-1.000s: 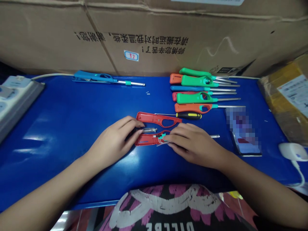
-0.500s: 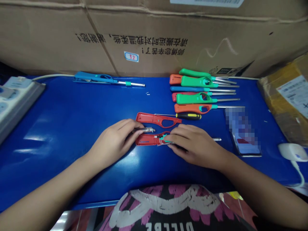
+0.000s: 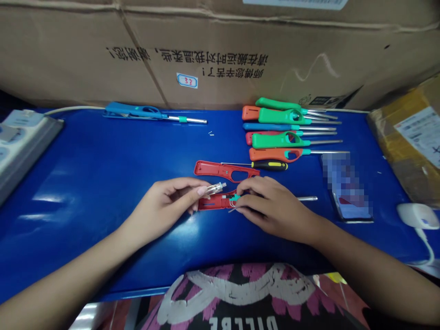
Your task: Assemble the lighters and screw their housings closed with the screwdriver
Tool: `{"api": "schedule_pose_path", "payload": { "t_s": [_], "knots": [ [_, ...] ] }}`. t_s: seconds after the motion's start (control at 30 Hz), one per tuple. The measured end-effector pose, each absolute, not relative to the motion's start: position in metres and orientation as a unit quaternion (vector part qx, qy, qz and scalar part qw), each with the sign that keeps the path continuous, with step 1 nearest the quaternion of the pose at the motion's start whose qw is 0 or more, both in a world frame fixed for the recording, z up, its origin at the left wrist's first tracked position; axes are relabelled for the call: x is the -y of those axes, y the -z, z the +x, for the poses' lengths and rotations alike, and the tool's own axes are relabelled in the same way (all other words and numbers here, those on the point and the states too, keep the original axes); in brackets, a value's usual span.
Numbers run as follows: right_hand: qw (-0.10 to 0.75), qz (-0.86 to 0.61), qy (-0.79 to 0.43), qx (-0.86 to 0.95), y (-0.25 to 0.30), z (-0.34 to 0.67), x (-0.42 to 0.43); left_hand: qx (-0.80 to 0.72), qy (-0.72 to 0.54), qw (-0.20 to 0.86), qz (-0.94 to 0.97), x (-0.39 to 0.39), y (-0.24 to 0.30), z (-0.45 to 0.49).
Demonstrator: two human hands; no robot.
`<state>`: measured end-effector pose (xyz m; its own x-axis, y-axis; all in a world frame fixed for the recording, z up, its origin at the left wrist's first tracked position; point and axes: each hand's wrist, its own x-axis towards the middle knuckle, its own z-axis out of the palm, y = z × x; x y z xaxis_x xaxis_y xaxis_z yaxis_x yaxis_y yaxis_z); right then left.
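Note:
My left hand (image 3: 167, 206) pinches a small clear and metal cartridge (image 3: 216, 188) between thumb and fingers, lifted just above an opened red lighter half (image 3: 215, 201) on the blue table (image 3: 103, 174). My right hand (image 3: 271, 206) rests on the right part of that red half, fingers closed on its teal piece (image 3: 234, 198) and thin wires. A metal nozzle tube (image 3: 307, 199) sticks out to the right of this hand. The other red shell half (image 3: 225, 170) lies just behind.
A black and yellow screwdriver (image 3: 270, 165) lies beside the shell. Several green, orange and blue long lighters (image 3: 285, 133) are stacked at the back right, one blue lighter (image 3: 137, 111) at the back left. A phone (image 3: 347, 188), a power strip (image 3: 20, 142), a cardboard box (image 3: 220, 50) and a white mouse-like object (image 3: 414, 215) surround the table.
My left hand has picked the small cartridge up off the table and turned palm up. My right hand has shifted slightly on the red half.

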<state>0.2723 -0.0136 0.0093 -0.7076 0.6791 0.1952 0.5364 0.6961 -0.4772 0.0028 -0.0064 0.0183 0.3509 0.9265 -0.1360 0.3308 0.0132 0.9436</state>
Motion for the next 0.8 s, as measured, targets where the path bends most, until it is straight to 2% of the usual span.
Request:
{"api": "schedule_pose_path", "payload": {
  "t_s": [0.13,0.23,0.43,0.8],
  "knots": [
    [0.235,-0.349,-0.302,0.855,-0.0130,0.2712,0.0155,-0.484,-0.281,0.518,0.647,0.0072,-0.0211,0.0032],
    [0.250,-0.361,-0.336,0.833,-0.0151,0.2715,0.0172,-0.453,-0.266,0.528,0.667,0.0083,-0.0241,0.0058],
    [0.275,-0.363,-0.335,0.825,-0.0130,0.2727,0.0168,-0.435,-0.241,0.558,0.664,0.0091,-0.0275,0.0106],
    [0.258,-0.360,-0.318,0.838,-0.0094,0.2714,0.0170,-0.423,-0.252,0.542,0.681,0.0109,-0.0220,0.0093]
  ]
}}
